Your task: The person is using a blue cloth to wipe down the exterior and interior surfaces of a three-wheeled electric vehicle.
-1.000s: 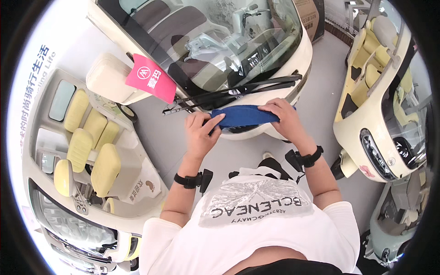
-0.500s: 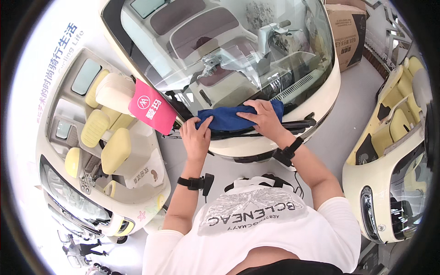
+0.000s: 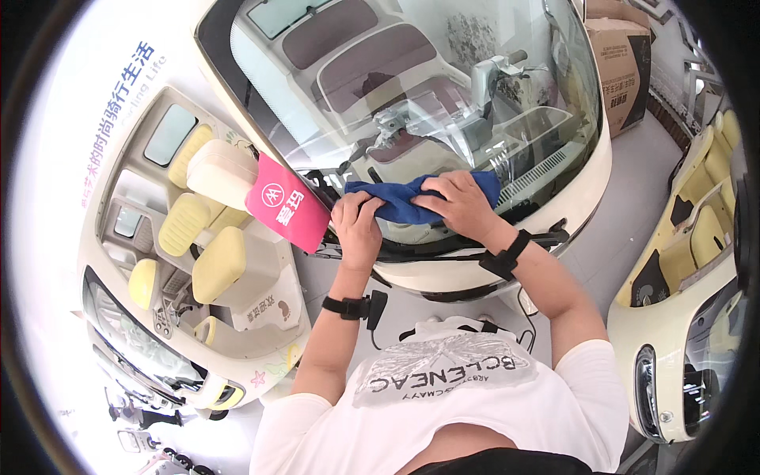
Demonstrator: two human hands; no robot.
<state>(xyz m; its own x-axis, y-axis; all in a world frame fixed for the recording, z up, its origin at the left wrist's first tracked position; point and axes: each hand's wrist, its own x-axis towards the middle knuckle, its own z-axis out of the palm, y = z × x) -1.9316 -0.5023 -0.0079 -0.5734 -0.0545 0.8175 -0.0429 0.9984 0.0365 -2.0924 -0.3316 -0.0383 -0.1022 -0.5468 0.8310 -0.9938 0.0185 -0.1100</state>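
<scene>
Far left: cream open-sided mini vehicle [image 3: 245, 356], yellow seats [image 3: 219, 265] inside. Beside it, a cream side mirror [image 3: 224, 174] with a pink card [image 3: 286, 204] at its right side, the card's lower right corner near the left hand.

Left hand [image 3: 358, 227]: thumb and fingers drawn together, clamped on the left end of a blue cloth [image 3: 398, 203]. Black band [image 3: 346, 307] on that wrist.

Cloth: bunched lengthwise between the hands, above the lower edge of the windshield [image 3: 443, 119] on the middle vehicle. Whether it presses on the glass all along its length, cannot tell. Dark wiper arm [image 3: 546, 237] runs along that lower edge, just nearer the person.

Right hand [image 3: 465, 210]: fingers bent over the cloth's right half and gripping it; the cloth's right end shows beyond the knuckles. Second black band [image 3: 507, 257] on this wrist.

Handling, judged by eye: light, soft, limp, unlikely to slip from dry fingers, nothing to break. Folds easily, so it sags without tension. Best hold: both ends, or flat fingers spread over the middle.

Farther right: cardboard box [image 3: 621, 79] past the windshield's right edge, then another cream vehicle [image 3: 633, 336].
</scene>
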